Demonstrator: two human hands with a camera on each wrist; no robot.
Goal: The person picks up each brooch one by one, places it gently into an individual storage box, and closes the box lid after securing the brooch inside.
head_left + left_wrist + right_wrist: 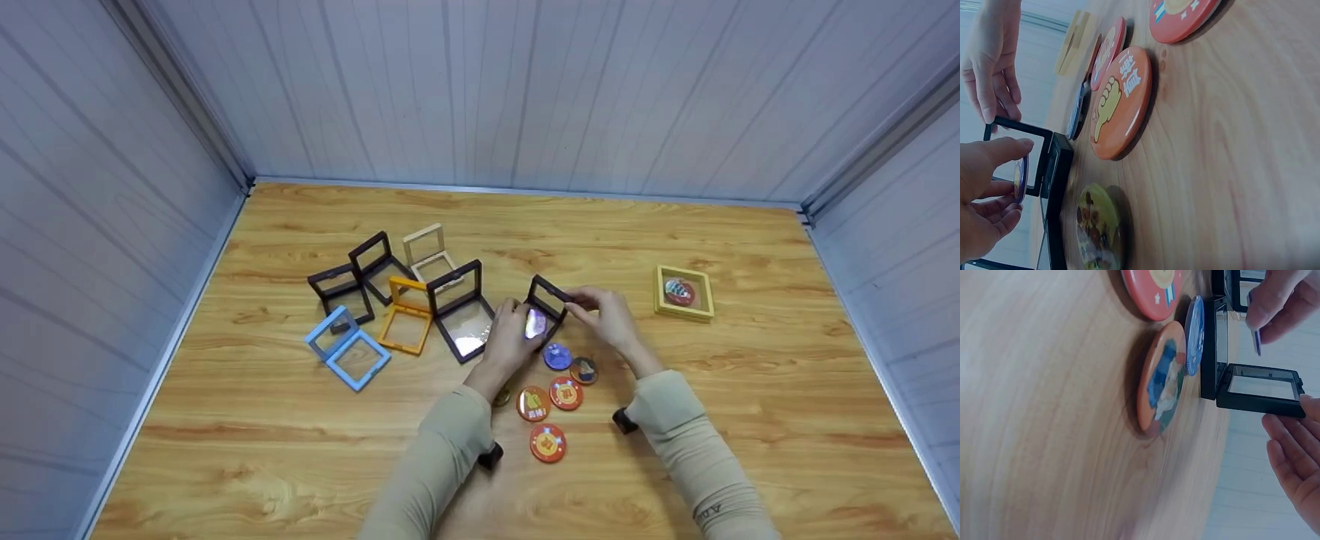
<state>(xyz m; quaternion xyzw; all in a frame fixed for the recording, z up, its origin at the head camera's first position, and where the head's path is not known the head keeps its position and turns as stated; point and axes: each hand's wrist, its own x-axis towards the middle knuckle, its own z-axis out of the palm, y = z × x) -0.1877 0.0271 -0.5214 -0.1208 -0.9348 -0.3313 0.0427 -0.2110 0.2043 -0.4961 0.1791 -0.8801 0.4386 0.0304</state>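
My left hand (508, 337) pinches a round purple badge (535, 323) between thumb and fingers, held edge-on just above a small black display frame (1208, 349). That frame stands unfolded on the table, with clear film in both halves. At its raised half (1258, 405), my right hand (609, 319) grips the outer edge between thumb and fingers. In front of the frame lie a blue badge (557, 356), a badge with a dark picture (584, 370), an orange thumbs-up badge (533, 403) and two red badges (566, 393). Beside the left wrist is a yellowish badge (1098, 228), mostly hidden in the head view.
Left of my hands several unfolded frames stand on the wooden table: a larger black one (459, 352), an orange one (405, 348), a blue one (358, 382), a cream one (424, 232) and two dark ones. A closed yellow frame (684, 315) with a badge inside lies at right.
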